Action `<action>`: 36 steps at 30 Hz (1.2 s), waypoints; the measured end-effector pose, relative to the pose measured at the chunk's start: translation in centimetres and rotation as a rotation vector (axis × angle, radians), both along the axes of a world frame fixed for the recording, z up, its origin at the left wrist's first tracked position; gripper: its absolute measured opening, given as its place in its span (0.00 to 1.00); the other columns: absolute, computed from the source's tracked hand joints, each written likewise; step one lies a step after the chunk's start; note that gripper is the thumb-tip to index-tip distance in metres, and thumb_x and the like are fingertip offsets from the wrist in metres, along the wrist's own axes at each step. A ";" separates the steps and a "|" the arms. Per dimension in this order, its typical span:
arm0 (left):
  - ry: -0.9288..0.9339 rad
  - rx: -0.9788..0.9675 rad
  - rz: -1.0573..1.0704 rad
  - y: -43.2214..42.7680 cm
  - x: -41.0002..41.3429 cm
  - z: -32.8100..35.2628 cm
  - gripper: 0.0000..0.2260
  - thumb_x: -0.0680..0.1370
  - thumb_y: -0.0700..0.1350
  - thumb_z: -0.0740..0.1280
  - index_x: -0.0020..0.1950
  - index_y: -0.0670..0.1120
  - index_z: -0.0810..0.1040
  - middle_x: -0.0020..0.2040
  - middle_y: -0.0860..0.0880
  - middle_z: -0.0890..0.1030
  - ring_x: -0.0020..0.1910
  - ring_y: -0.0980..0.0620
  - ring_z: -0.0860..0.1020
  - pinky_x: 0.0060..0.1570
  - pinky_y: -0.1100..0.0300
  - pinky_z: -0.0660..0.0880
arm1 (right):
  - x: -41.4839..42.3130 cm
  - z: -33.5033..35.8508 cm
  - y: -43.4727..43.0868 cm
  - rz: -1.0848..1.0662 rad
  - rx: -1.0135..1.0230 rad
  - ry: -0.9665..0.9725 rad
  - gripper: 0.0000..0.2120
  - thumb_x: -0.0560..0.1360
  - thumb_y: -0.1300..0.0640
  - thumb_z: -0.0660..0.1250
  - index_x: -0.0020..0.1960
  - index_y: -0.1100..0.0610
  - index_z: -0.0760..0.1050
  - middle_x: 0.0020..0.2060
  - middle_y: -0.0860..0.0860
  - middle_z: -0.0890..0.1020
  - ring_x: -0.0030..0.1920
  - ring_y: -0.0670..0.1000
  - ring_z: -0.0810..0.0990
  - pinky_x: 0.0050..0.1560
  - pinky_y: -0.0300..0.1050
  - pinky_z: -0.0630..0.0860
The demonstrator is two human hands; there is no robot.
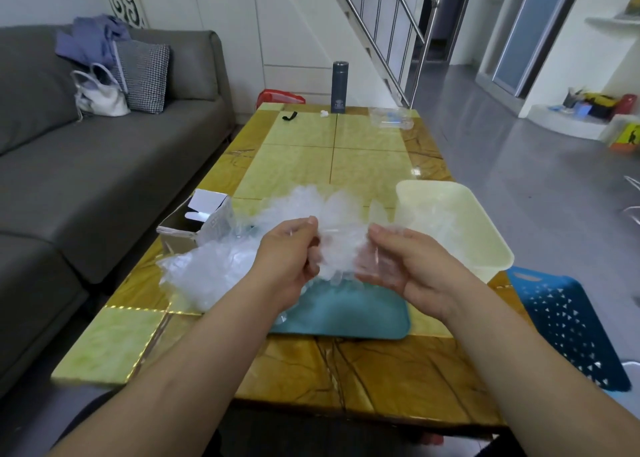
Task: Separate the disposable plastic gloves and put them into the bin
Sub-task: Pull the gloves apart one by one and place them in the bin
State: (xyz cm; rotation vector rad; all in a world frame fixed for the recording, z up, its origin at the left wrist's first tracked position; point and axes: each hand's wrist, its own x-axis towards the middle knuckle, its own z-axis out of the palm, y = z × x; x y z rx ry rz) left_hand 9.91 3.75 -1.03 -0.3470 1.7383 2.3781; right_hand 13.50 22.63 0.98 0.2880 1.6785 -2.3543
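two hands above table (367,165): our left hand (291,255) pinches bunch of clear gloves (337,243), our right hand (412,262) grips same bunch from other side. glove heap (207,273) lies on table by open box (194,226); cream bin (433,183) just beside right hand.

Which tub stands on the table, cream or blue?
The cream bin, at the table's right edge; the blue perforated basket sits off it, lower down.
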 end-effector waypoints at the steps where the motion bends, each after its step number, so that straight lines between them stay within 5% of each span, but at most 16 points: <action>1: -0.014 0.000 0.029 -0.1 0.1 -0.1 0.09 0.83 0.48 0.70 0.57 0.43 0.78 0.37 0.47 0.82 0.28 0.53 0.74 0.28 0.61 0.72 | -0.2 -0.3 -0.1 -0.066 -0.025 -0.023 0.10 0.79 0.57 0.70 0.56 0.63 0.78 0.45 0.60 0.84 0.42 0.57 0.86 0.43 0.51 0.86; 5: -0.180 0.162 -0.009 -0.4 1.0 -0.6 0.28 0.78 0.63 0.70 0.64 0.39 0.76 0.48 0.41 0.85 0.34 0.48 0.81 0.32 0.57 0.79 | -0.5 -1.1 -0.2 -0.242 -0.074 -0.026 0.09 0.83 0.56 0.66 0.59 0.60 0.75 0.44 0.57 0.87 0.44 0.58 0.88 0.38 0.49 0.85; 8: -0.292 0.117 -0.334 0.2 2.8 -1.6 0.41 0.70 0.74 0.68 0.61 0.38 0.82 0.56 0.40 0.86 0.54 0.42 0.85 0.51 0.46 0.83 | -0.4 -1.2 -1.0 -0.289 -0.085 0.051 0.11 0.83 0.56 0.65 0.60 0.63 0.75 0.49 0.58 0.87 0.51 0.58 0.87 0.47 0.53 0.86; 11: -0.100 0.111 -0.348 1.5 3.4 -1.8 0.24 0.76 0.63 0.72 0.57 0.43 0.83 0.57 0.45 0.85 0.62 0.45 0.82 0.58 0.48 0.80 | 0.3 -2.5 -2.3 -0.339 0.143 0.079 0.13 0.80 0.50 0.71 0.53 0.61 0.80 0.46 0.55 0.86 0.52 0.56 0.86 0.58 0.58 0.82; 14: 0.036 0.069 -0.109 1.8 2.1 -0.5 0.07 0.80 0.44 0.73 0.56 0.43 0.82 0.53 0.42 0.86 0.54 0.45 0.83 0.52 0.51 0.79 | 2.4 -3.3 -2.1 -0.240 0.385 0.047 0.18 0.79 0.41 0.68 0.53 0.56 0.83 0.48 0.54 0.87 0.50 0.57 0.85 0.43 0.51 0.82; 17: 0.217 -0.157 -0.085 0.3 1.3 0.3 0.05 0.81 0.41 0.71 0.52 0.40 0.81 0.43 0.44 0.86 0.43 0.49 0.84 0.49 0.49 0.81 | 4.9 -1.1 0.2 0.218 0.513 -0.150 0.30 0.77 0.32 0.64 0.55 0.58 0.82 0.47 0.55 0.88 0.44 0.57 0.86 0.33 0.46 0.76; 20: 0.383 -0.523 -0.344 -1.2 1.3 0.7 0.15 0.81 0.48 0.72 0.52 0.35 0.79 0.35 0.45 0.82 0.36 0.51 0.79 0.40 0.58 0.76 | 5.0 1.0 2.4 0.250 0.538 0.100 0.24 0.71 0.39 0.73 0.53 0.60 0.83 0.45 0.56 0.88 0.41 0.56 0.85 0.34 0.46 0.76; 23: 0.354 -0.643 -0.733 -1.5 1.8 1.4 0.13 0.80 0.48 0.72 0.47 0.38 0.81 0.34 0.44 0.76 0.34 0.52 0.75 0.37 0.63 0.73 | 3.8 1.8 2.7 0.161 0.602 0.390 0.31 0.62 0.44 0.81 0.63 0.47 0.81 0.58 0.45 0.85 0.60 0.44 0.82 0.56 0.44 0.80; 25: 0.344 -0.697 -0.885 -1.3 2.2 2.2 0.07 0.81 0.44 0.70 0.43 0.47 0.83 0.35 0.47 0.76 0.35 0.52 0.74 0.36 0.65 0.72 | 3.2 2.1 1.9 0.344 0.683 0.405 0.39 0.60 0.45 0.83 0.69 0.42 0.75 0.63 0.39 0.82 0.66 0.39 0.77 0.67 0.43 0.74; 27: 0.353 -0.729 -0.930 -1.4 2.4 2.4 0.05 0.82 0.42 0.69 0.48 0.47 0.84 0.37 0.45 0.78 0.37 0.51 0.75 0.38 0.62 0.72 | 2.8 1.6 1.0 0.507 0.701 0.343 0.35 0.62 0.49 0.84 0.67 0.44 0.78 0.57 0.41 0.85 0.60 0.39 0.81 0.64 0.42 0.76; 31: 0.328 -0.721 -0.705 -2.0 2.1 1.7 0.07 0.81 0.46 0.72 0.48 0.43 0.84 0.34 0.47 0.80 0.33 0.53 0.75 0.34 0.63 0.73 | 1.9 -0.4 -0.2 0.406 0.737 0.298 0.10 0.69 0.55 0.82 0.47 0.54 0.85 0.35 0.52 0.85 0.36 0.46 0.82 0.39 0.37 0.78; 36: 0.462 -0.913 -0.241 -1.6 -0.7 -1.2 0.05 0.81 0.50 0.70 0.49 0.51 0.84 0.45 0.56 0.84 0.38 0.60 0.81 0.43 0.62 0.77 | 0.4 -3.4 0.4 0.164 0.716 0.135 0.11 0.72 0.55 0.79 0.46 0.63 0.82 0.32 0.51 0.82 0.34 0.48 0.81 0.37 0.43 0.80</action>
